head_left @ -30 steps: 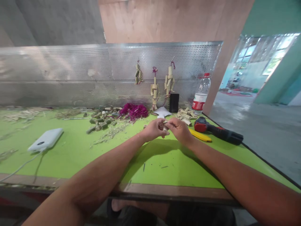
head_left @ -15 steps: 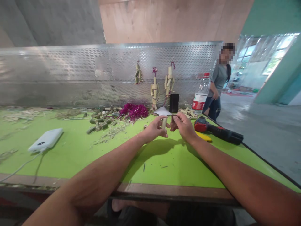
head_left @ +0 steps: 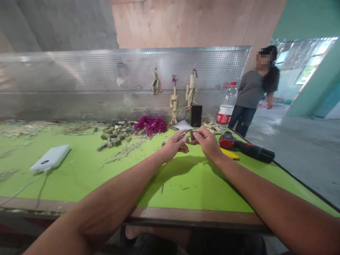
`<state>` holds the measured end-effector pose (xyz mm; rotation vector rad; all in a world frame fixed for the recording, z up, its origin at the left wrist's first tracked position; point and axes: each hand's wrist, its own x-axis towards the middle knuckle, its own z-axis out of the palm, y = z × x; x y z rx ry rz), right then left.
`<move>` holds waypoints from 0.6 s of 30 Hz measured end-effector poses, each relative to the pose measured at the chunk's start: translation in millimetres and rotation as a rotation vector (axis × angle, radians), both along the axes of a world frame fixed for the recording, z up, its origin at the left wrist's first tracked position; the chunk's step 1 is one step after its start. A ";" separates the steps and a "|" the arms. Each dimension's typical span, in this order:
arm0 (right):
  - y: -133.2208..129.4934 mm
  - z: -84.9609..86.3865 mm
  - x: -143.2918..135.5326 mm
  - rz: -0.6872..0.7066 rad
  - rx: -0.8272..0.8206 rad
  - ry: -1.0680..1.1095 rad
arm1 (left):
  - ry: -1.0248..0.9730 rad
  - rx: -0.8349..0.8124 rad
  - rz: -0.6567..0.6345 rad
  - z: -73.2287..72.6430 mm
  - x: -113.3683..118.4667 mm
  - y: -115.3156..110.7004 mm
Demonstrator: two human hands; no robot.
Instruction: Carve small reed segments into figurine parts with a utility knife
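My left hand [head_left: 176, 144] is closed around a short, pale wooden piece [head_left: 187, 136], pinched between thumb and fingers. Close beside it, my right hand [head_left: 208, 142] grips a small brown piece [head_left: 193, 137] that looks like folded sandpaper; the fingers hide much of it. The two pieces are very near each other, and I cannot tell whether they touch. Both hands are above the green table top [head_left: 183, 173]. Behind them, jointed wooden figures [head_left: 174, 102] with purple cord stand or hang against the perforated metal panel [head_left: 132, 83].
Beyond my hands lie purple fibre [head_left: 151, 126], cut wooden pieces [head_left: 114, 140] and shavings [head_left: 119, 154]. A cordless power tool [head_left: 247, 148], yellow object [head_left: 230, 153] and plastic bottle [head_left: 225, 109] are right. A white power bank [head_left: 51, 157] lies left. Another person [head_left: 253, 88] stands beyond the table.
My left fingers have closed in around the wooden piece, which is now tilted. The brown piece has come nearer to it. The other person has moved right and turned.
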<state>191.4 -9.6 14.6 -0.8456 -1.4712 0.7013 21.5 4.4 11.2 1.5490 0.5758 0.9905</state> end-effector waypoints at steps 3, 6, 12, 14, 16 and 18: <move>-1.1 -0.5 0.5 -0.043 0.030 -0.086 | 0.084 0.070 0.044 -3.3 1.7 3.2; -2.8 -0.5 1.2 -0.091 0.072 -0.168 | 0.177 0.185 0.056 -6.2 1.3 5.9; -3.1 -3.5 0.7 -0.191 0.184 -0.372 | 0.295 0.244 0.120 -10.7 -1.5 6.7; -1.5 -5.2 0.8 -0.249 0.241 -0.498 | 0.311 0.252 0.099 -11.4 -1.0 6.2; -0.2 -6.6 0.4 -0.297 0.271 -0.559 | 0.300 0.256 0.080 -10.8 0.0 5.2; 0.3 -8.0 -0.5 -0.338 0.257 -0.575 | 0.289 0.257 0.083 -9.0 1.1 3.0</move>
